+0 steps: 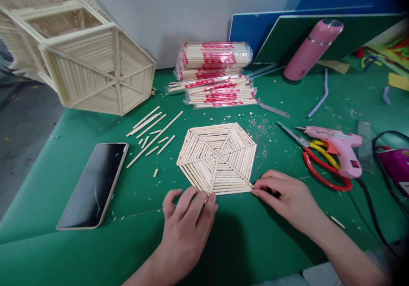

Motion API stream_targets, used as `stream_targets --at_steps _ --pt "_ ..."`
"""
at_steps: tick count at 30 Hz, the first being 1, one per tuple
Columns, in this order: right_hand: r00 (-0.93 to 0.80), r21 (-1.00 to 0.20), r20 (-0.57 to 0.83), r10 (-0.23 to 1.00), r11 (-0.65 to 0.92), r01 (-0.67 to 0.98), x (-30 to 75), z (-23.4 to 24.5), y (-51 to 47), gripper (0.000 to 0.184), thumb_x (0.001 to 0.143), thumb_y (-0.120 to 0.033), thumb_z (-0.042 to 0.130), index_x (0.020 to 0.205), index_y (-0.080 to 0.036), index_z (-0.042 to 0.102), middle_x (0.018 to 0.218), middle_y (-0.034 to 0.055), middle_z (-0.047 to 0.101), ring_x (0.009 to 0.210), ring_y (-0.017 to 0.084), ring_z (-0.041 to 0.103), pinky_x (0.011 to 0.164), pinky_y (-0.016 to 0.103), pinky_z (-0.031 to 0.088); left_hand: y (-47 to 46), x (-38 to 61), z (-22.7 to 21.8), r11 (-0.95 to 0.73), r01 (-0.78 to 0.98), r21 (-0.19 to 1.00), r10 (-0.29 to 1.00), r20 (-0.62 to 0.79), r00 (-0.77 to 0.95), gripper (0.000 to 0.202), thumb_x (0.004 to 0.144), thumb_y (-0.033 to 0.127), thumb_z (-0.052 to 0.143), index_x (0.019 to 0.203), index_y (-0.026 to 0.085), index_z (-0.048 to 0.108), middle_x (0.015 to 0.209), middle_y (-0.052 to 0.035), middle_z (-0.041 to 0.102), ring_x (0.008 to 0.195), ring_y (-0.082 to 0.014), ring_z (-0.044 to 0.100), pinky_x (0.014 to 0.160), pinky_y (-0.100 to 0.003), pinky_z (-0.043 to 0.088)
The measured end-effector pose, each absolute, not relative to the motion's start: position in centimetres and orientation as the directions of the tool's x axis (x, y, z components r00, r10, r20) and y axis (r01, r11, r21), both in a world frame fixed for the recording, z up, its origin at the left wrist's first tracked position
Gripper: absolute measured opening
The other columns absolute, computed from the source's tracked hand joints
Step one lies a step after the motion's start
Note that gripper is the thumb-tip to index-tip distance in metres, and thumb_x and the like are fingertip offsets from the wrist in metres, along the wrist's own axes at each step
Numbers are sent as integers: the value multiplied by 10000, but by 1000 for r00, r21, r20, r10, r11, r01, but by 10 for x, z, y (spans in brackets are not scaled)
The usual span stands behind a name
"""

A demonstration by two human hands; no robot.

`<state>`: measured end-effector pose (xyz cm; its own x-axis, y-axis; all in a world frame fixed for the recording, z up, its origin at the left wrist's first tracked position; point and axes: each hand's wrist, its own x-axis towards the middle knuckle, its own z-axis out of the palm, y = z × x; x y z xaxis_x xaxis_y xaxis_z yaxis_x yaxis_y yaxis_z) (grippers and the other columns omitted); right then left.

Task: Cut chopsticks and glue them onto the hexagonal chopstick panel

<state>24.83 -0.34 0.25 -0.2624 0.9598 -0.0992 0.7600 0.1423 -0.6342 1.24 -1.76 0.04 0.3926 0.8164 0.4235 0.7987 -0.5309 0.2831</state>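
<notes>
A flat hexagonal panel of wooden sticks [220, 154] lies on the green table, with sticks crossing it as spokes. My left hand [188, 222] is at its near left corner, thumb and forefinger closed on the edge. At the near right corner, my right hand [284, 194] pinches the panel's edge between thumb and fingertips. Cut stick pieces [153, 134] are scattered left of the panel. A larger stick-built structure [96, 64] with a similar hexagonal face stands at the back left.
Wrapped stick bundles [217, 73] are piled at the back. A phone [94, 186] lies left. To the right are red-handled scissors [319, 166], a pink glue gun [347, 145] with its cord, and a pink flask [313, 49]. A blade [274, 110] lies beyond the panel.
</notes>
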Motion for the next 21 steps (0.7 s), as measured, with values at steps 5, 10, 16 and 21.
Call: stream_targets --at_steps 5,10,16,21 --pt "-257 -640 -90 962 142 755 248 2 -3 158 827 -295 501 758 -234 629 749 4 592 668 121 540 566 220 391 -21 9 -8 -528 822 211 818 386 427 201 807 177 523 986 226 598 914 -20 658 945 -210 528 911 -404 264" --pt "-263 -634 -82 961 153 758 247 3 -2 161 823 -287 501 747 -232 631 735 5 595 659 121 540 567 222 393 -20 11 -7 -525 828 198 817 389 425 183 806 205 533 975 219 602 897 -14 664 922 -214 537 905 -410 268" --pt "-260 -629 -90 961 148 763 247 3 -2 171 823 -303 497 739 -234 629 729 3 596 650 117 539 552 217 386 -22 14 -4 -532 820 213 813 398 425 165 822 188 504 964 185 589 890 -44 671 897 -213 563 867 -403 289" --pt "-252 -626 -71 965 154 765 246 2 -3 161 816 -309 504 741 -233 624 726 5 598 638 116 540 525 208 385 -3 13 22 -507 775 378 831 453 323 164 779 131 529 935 176 546 813 -29 664 802 -178 581 809 -387 335"
